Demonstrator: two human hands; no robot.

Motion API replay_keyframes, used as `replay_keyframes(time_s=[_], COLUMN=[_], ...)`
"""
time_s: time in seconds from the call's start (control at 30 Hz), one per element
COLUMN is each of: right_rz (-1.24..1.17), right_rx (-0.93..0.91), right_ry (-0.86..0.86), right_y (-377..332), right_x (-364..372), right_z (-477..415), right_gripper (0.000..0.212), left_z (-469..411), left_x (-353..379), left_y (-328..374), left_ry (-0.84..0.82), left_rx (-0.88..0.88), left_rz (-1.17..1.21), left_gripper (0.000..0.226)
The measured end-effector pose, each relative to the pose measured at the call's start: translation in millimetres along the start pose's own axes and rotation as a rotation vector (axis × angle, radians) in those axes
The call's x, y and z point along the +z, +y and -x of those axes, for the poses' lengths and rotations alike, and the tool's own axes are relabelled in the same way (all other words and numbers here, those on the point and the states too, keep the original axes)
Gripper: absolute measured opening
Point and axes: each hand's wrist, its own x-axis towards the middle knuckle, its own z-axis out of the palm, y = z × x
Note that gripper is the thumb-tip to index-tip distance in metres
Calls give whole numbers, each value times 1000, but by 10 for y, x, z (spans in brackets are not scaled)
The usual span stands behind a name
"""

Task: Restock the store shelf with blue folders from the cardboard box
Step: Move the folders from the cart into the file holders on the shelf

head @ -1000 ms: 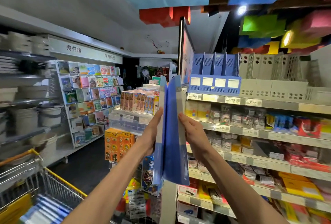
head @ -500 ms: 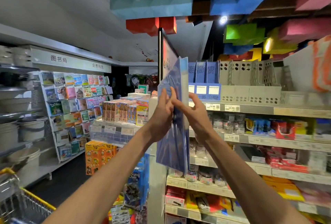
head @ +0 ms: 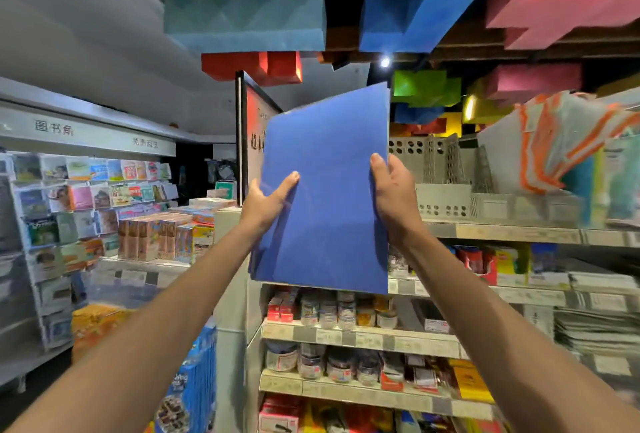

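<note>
You hold the blue folders (head: 325,197) up in the centre of the frame, flat face toward you and tilted slightly, one hand on each side edge. Your left hand (head: 265,204) grasps the left edge with its thumb laid across the front; the fingers are hidden behind. Your right hand (head: 393,197) grasps the right edge the same way, thumb on the front near the upper half. The folders hang in the air in front of the store shelf (head: 519,231), which fills the right of the frame, and cover part of it. Grey file racks (head: 446,197) stand on the upper shelf just right of your right hand. A framed sign (head: 252,127) rises behind the folders' upper left corner. A card rack (head: 86,197) fills the left side.
</note>
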Motion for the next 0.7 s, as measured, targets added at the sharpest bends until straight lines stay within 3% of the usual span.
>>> replay_keyframes(time_s=[0.17, 0.23, 0.33, 0.4, 0.53, 0.7], right_rz=[3, -12, -26, 27, 93, 315], right_rx=[-52, -40, 9, 1, -119, -296], right_ry=[37, 20, -54, -34, 119, 263], right_y=[165, 275, 460, 600, 764, 887], right_x=[-134, -164, -196, -147, 73, 510], right_z=[-351, -515, -752, -918, -1335, -2021], right_gripper=[27, 23, 43, 43, 32, 31], left_z=[-412, -557, -804, -1068, -1670, -2542], left_x=[97, 186, 361, 451, 637, 861], left_y=[-126, -140, -118, -144, -215, -407], left_ry=[-15, -10, -11, -24, -64, -263], left_rx=[-33, -40, -6, 26, 145, 161], left_rz=[59, 132, 198, 188, 70, -66], left_gripper=[85, 75, 38, 30, 41, 91])
